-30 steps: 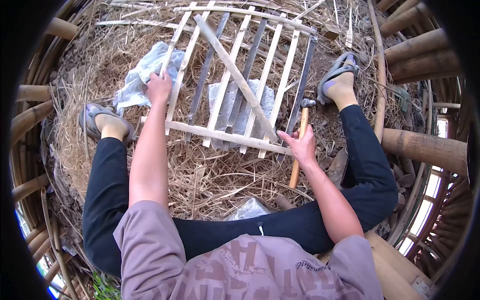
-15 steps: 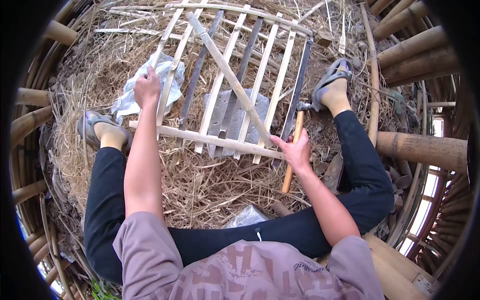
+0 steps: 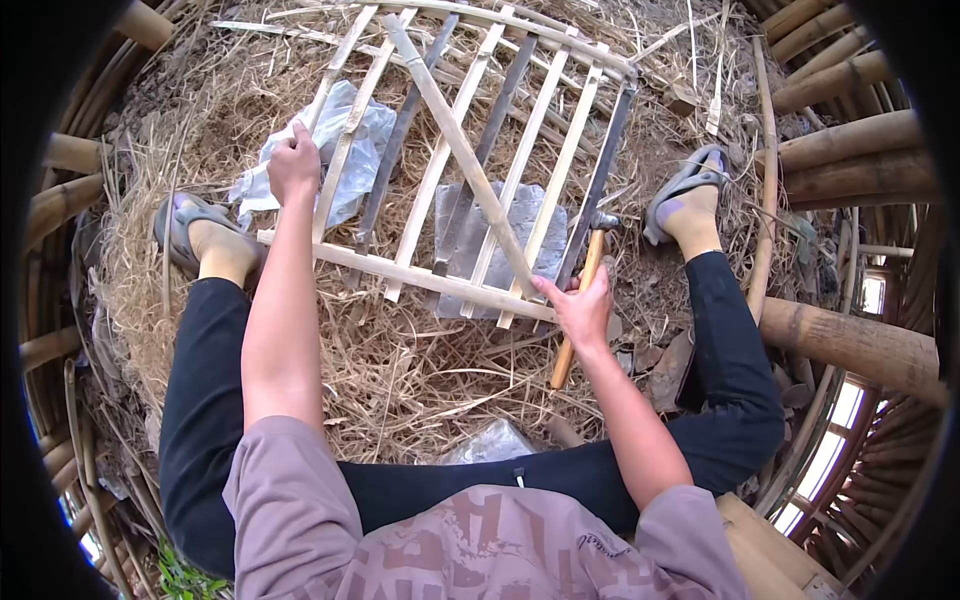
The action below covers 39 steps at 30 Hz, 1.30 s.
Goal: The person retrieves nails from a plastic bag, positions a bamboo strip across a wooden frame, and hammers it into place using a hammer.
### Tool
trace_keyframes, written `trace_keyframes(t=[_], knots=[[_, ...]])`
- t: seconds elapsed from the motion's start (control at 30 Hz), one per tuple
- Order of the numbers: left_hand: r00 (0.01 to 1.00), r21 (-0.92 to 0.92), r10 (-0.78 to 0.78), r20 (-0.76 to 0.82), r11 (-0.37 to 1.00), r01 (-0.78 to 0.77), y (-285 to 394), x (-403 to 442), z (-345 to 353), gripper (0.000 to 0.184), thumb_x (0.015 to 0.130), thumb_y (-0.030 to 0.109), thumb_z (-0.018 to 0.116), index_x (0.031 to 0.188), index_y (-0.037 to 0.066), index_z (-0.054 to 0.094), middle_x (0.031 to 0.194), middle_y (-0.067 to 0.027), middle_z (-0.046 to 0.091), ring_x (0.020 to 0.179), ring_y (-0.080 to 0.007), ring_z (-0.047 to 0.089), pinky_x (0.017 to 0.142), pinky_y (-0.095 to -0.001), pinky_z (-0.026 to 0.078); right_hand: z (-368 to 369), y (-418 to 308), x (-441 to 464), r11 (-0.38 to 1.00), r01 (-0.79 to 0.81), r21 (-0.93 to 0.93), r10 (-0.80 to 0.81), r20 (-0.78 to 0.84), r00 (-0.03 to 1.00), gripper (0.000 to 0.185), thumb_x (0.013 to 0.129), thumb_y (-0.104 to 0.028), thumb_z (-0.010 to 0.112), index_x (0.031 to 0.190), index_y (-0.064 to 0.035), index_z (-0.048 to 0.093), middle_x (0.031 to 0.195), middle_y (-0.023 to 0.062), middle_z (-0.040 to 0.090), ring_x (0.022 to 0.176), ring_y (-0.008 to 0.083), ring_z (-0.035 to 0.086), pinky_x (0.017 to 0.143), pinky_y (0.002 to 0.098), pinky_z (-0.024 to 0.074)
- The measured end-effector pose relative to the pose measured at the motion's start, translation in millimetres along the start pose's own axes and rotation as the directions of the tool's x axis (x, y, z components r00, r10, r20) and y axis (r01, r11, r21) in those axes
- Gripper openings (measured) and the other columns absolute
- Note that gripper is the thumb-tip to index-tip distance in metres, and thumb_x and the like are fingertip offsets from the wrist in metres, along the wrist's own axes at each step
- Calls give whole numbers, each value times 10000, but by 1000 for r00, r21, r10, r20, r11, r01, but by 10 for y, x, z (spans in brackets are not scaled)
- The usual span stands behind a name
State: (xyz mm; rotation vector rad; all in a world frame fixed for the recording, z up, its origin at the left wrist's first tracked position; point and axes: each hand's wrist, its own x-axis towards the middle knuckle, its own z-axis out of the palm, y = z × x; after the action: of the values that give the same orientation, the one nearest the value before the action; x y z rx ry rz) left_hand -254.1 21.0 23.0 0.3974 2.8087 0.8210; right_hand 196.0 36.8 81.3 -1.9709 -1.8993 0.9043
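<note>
A lattice of light and dark bamboo slats [image 3: 437, 170] is tilted in front of me, with a bottom rail [image 3: 410, 272] and a diagonal strip [image 3: 455, 135] across it. My left hand [image 3: 294, 165] is closed round the leftmost slat. At the lower right corner, my right hand [image 3: 585, 308] has its thumb against the lattice by the diagonal strip's lower end. The same hand holds a hammer [image 3: 563, 365] by its wooden handle, head upward beside the dark right-hand slat. Behind the slats lies a grey block [image 3: 548, 225], partly covered by them.
Crumpled whitish plastic [image 3: 375, 130] lies behind the left slats. Dry straw [image 3: 370, 370] covers the ground. My sandalled feet [image 3: 205, 235] flank the lattice. Bamboo poles [image 3: 850, 335] stick in from the right, and another shiny grey block [image 3: 492, 443] sits close to my legs.
The lattice's lower right corner and my right hand have shifted slightly left relative to the grey block. My right foot sits further from the lattice. The view has turned a little. Both grips stay the same.
</note>
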Motion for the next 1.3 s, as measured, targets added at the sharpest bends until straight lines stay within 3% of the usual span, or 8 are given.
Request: trace_keyframes(t=[0.2, 0.43, 0.93, 1.3], knots=[[1000, -16, -25, 1, 1000, 25, -13, -40, 36, 688, 960, 606, 395, 1089, 24, 739, 1113, -253, 701, 1104, -423, 644, 964, -488, 481, 3, 20, 50, 1000, -8, -3, 8, -1, 1000, 737, 609, -467, 947, 932, -8, 469, 764, 90, 572, 652, 230, 588, 598, 385, 502], [1000, 65, -13, -20, 998, 14, -54, -15, 94, 640, 963, 573, 400, 1053, 37, 737, 1080, -226, 715, 1067, -415, 659, 926, -511, 498, -22, 17, 71, 1000, -18, -2, 18, 21, 1000, 727, 609, -461, 947, 917, -22, 457, 754, 91, 574, 641, 234, 592, 591, 389, 505], [998, 21, -66, -15, 998, 66, -95, -46, 143, 635, 963, 569, 396, 1082, 55, 748, 1096, -220, 715, 1089, -414, 654, 949, -499, 497, -90, -88, 195, 996, 22, -82, -21, 12, 1000, 737, 613, -446, 951, 958, -18, 461, 752, 80, 573, 645, 226, 604, 591, 375, 513], [1000, 58, 10, 20, 998, -11, -164, -24, 278, 634, 969, 562, 400, 1067, 38, 742, 1096, -231, 710, 1092, -415, 650, 958, -499, 490, -80, -14, 218, 996, 30, -88, -30, 5, 1000, 767, 617, -442, 945, 1004, 8, 458, 770, 102, 579, 665, 258, 615, 610, 385, 517]])
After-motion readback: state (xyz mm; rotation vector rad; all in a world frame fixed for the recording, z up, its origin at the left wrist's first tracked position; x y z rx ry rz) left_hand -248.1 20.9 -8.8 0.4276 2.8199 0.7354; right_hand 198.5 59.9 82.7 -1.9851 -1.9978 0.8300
